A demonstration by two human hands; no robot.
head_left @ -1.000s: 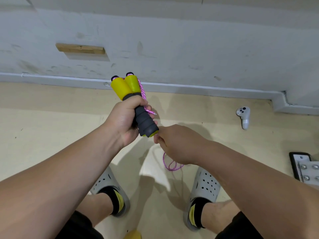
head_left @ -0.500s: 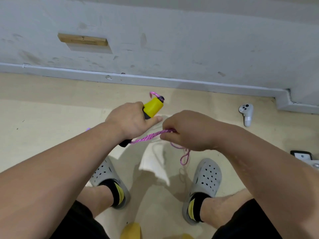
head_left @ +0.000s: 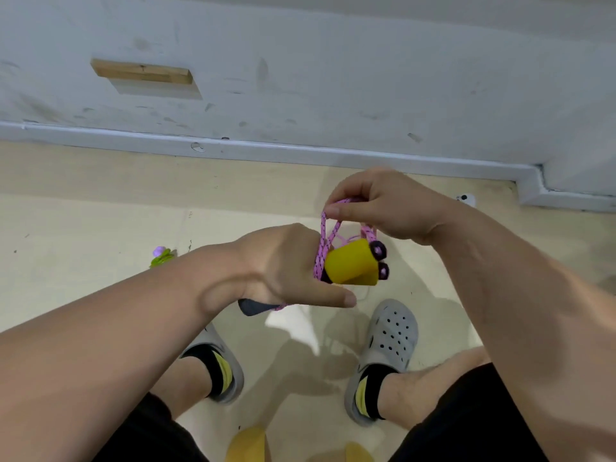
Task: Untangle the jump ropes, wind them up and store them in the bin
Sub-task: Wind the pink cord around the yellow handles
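My left hand [head_left: 286,265] grips the two yellow-and-black jump rope handles [head_left: 353,265] side by side, their yellow ends pointing right and a black end [head_left: 255,306] sticking out below my wrist. The pink rope [head_left: 325,241] is wrapped in several turns around the handles. My right hand [head_left: 383,208] pinches a loop of that rope just above the handles. No bin is in view.
I stand on a beige floor near a grey wall with a baseboard [head_left: 266,151]. A small green and purple object [head_left: 161,256] lies on the floor at left. A white controller [head_left: 465,199] peeks out behind my right arm. Yellow shapes [head_left: 246,445] show at the bottom edge.
The handles have swung from upright to pointing right. My right hand rose from below the handles to above them, carrying the pink rope around them. The hanging slack is gone.
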